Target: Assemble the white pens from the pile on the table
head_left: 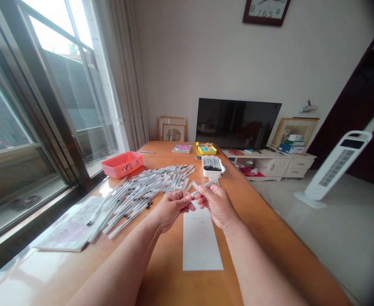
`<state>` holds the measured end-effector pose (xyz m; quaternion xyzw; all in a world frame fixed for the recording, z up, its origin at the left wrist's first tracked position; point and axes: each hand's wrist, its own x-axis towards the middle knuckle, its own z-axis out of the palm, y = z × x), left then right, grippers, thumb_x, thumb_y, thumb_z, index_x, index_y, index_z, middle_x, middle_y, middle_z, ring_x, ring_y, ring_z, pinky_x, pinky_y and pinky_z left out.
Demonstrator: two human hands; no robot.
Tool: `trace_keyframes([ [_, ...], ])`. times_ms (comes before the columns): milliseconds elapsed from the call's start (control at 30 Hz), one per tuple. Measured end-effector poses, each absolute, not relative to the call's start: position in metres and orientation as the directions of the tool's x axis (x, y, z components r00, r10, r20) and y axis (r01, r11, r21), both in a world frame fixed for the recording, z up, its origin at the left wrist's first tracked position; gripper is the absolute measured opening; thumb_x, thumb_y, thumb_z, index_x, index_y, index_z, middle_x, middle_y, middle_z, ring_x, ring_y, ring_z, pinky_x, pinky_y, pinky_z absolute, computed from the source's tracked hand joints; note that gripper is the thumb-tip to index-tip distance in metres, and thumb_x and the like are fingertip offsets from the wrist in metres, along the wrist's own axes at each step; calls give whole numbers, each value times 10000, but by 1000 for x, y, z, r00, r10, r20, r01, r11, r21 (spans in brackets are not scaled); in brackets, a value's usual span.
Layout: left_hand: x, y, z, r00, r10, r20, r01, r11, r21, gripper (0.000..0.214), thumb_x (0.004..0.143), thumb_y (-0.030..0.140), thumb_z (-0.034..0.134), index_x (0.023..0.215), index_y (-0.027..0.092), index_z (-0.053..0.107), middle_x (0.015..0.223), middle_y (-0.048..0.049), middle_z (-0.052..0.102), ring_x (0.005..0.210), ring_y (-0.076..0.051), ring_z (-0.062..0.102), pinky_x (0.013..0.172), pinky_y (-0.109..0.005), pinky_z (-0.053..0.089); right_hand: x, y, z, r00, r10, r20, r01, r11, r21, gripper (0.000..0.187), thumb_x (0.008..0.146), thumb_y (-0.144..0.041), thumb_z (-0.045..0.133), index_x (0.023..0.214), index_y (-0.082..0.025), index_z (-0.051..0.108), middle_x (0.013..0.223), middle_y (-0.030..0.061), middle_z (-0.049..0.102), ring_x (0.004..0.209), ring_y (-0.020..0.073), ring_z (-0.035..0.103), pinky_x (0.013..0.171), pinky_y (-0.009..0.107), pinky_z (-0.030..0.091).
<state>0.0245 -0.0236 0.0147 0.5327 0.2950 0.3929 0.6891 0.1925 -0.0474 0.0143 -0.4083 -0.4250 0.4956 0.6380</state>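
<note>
My left hand [174, 209] and my right hand [217, 204] meet over the table, both closed, fingertips pinching a slim whitish pen [208, 184]. The part of the pen between the fingers is mostly hidden. Below them lies a long white sheet of paper [201, 246]. Left of my hands spreads a loose heap of similar pale pens [145, 187], several with black ends. Just beyond my right hand stands a white box [213, 173] holding many such pens, black ends toward me.
A red plastic basket [122, 165] stands behind the heap. A booklet [69, 227] lies partly under the pens at left. Farther back are a yellow box [207, 149], a colourful pack [181, 148] and a single pen [147, 151]. The table's right edge [279, 214] runs beside my right arm.
</note>
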Motion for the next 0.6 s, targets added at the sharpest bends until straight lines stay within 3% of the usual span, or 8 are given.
trace_keyframes([
  [600,26,-24,15,512,859,26,-244,117,963,264,803,391,765,802,150,657,764,-86,702,767,-176,618,754,-291,419,185,-49,13,161,973,168,-287,209,-935,367,798,-516,747,820,-168,629,697,28,692,551,118,588,528,249,493],
])
